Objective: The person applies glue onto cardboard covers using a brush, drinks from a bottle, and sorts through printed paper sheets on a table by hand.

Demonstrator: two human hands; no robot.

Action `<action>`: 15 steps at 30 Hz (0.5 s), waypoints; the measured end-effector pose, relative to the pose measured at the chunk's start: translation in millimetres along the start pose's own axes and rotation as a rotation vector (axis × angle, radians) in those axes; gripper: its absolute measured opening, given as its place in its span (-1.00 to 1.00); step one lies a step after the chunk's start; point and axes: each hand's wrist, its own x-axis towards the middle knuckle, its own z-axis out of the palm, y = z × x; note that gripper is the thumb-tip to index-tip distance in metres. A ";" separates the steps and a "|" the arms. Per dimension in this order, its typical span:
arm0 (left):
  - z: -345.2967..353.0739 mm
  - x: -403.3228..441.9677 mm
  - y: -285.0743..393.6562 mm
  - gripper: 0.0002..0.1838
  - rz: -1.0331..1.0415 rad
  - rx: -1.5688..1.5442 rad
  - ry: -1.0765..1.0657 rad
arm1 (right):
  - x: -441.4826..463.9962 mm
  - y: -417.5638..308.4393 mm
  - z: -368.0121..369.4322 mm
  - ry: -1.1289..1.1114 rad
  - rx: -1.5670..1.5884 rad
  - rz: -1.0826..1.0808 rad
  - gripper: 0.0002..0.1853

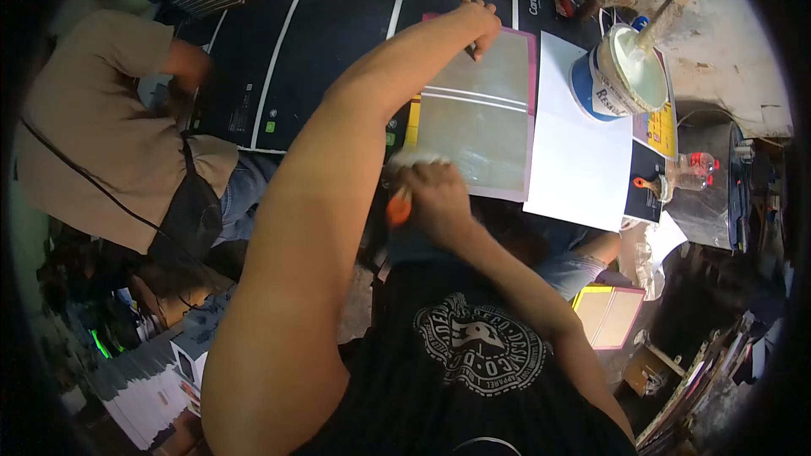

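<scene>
My right hand (435,194) is wrapped round a paintbrush with an orange handle (399,209). The brush's pale bristles (416,158) are smeared by motion, at the near left edge of a grey sheet (481,148) with a pink border and two white lines across its middle. Wet-looking shine shows on the sheet's near half. My left arm stretches over the table, and my left hand (483,21) rests at the sheet's far edge, thumb apart from the fingers. A yellow strip (413,125) shows along the sheet's left side.
A bucket (593,95) of whitish paste with a wooden stick (673,8) stands on white paper (574,173) at right. Another brush (650,186) lies near a plastic bottle (694,171). Black printed boards (329,42) cover the table. Another person (110,143) works at left.
</scene>
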 end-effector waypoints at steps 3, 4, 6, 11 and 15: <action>4.1 0.7 2.0 -0.08 -0.027 0.010 0.024 | -17.2 -10.8 -23.5 -0.014 0.103 -0.067 -0.66; 4.9 0.7 -1.1 -0.08 -0.034 0.003 0.026 | -14.1 -6.2 -40.2 0.004 0.116 -0.056 -0.65; 6.4 4.1 0.1 -0.08 -0.038 -0.019 0.027 | -2.1 8.0 -59.3 0.082 0.037 -0.004 -0.65; 1.2 -2.4 2.9 -0.18 -0.059 -0.015 0.031 | -24.0 17.1 -26.2 -0.079 -0.208 -0.128 -0.65; 3.7 -0.4 3.4 -0.12 -0.042 -0.001 0.006 | -37.6 -3.0 -50.5 -0.118 -0.080 -0.182 -0.65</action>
